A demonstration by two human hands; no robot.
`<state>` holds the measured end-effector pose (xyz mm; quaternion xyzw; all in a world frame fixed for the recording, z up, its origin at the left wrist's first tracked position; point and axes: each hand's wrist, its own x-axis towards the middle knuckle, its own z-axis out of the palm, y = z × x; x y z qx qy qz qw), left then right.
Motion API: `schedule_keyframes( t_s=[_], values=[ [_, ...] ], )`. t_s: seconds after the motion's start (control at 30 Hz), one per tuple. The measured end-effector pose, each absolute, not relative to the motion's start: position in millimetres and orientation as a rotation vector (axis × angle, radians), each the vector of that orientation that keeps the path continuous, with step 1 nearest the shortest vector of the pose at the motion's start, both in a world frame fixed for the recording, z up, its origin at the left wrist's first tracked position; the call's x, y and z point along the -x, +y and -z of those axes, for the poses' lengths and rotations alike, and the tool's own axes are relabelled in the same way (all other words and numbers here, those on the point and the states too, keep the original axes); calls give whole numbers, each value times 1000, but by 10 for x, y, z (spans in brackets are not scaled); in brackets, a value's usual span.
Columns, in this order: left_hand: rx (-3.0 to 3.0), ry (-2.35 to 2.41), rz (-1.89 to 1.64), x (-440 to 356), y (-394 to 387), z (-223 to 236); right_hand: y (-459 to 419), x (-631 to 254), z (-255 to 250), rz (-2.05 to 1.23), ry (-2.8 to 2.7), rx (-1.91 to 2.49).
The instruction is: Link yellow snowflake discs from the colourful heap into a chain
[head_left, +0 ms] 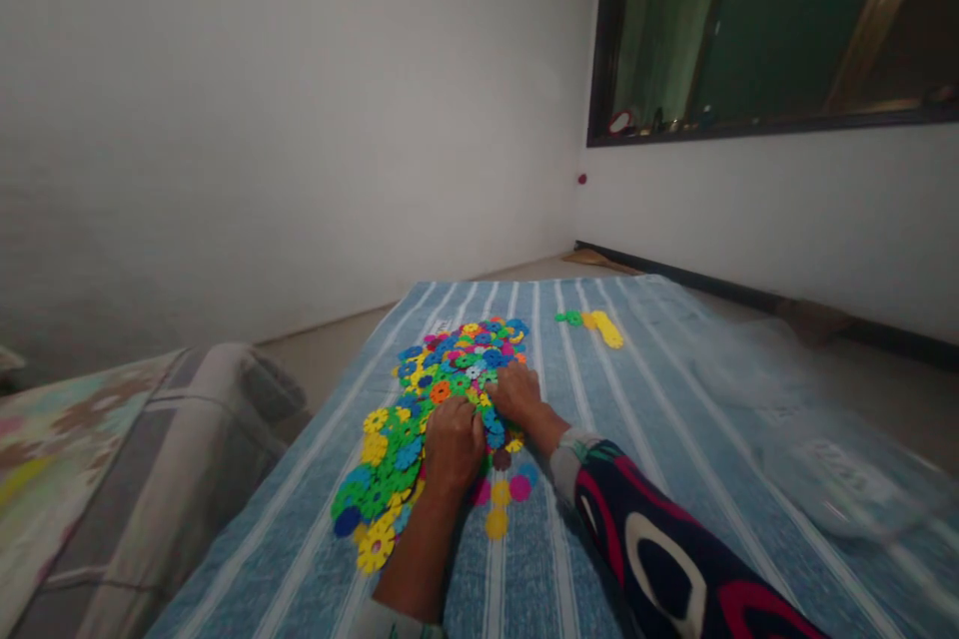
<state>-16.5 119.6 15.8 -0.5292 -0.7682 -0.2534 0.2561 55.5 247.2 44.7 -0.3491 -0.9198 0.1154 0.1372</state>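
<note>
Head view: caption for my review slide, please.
Left hand and right hand at a heap of colourful notched discs on striped cloth.

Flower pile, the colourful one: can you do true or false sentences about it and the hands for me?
The left hand and right hand are both at the pile. True.
The pile is all one colour. False: it has many colours.
The pile lies on a striped cloth. True.
The cloth's stripes are red. False: they are white.
Some yellow and green pieces lie apart from the pile. True.
</note>
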Motion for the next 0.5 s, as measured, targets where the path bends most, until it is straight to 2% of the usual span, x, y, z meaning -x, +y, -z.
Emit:
schedule_keyframes(
  t_s=[0.17,0.5],
  values=[
    [1443,-2016,710,221,1217,-143,2503,-478,-439,-362,-2603,1017],
    [1434,-1934,652,277,1202,-105,2904,-581,-421,-648,-2394,744]
  ],
)
